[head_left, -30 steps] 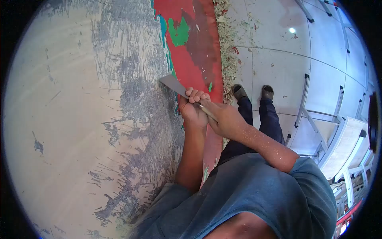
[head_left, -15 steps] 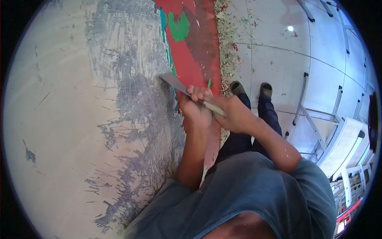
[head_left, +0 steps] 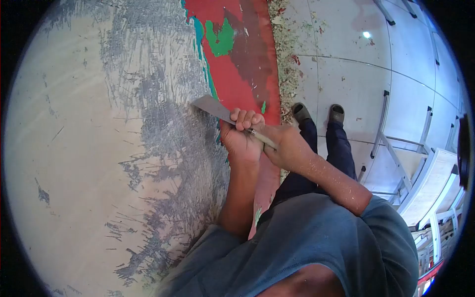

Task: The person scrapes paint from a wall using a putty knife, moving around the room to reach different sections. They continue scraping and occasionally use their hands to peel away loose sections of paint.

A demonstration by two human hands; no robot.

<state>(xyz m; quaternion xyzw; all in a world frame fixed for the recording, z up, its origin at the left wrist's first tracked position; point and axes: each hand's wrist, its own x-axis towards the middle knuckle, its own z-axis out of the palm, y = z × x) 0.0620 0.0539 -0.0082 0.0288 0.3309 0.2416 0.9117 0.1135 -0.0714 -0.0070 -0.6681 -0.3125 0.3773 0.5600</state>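
A big pale wooden board with grey scratched patches (head_left: 89, 148) fills the left side, and a band of red paint (head_left: 232, 74) remains along its edge. The left hand (head_left: 241, 141) and the right hand (head_left: 286, 148) are both closed tightly around a flat grey metal scraper (head_left: 210, 106). Its blade lies on the board, just beside the red band.

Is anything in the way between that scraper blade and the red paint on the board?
Nothing visible. The scraper blade rests on bare scraped board right beside the red paint; the left hand and right hand grip the handle behind it.
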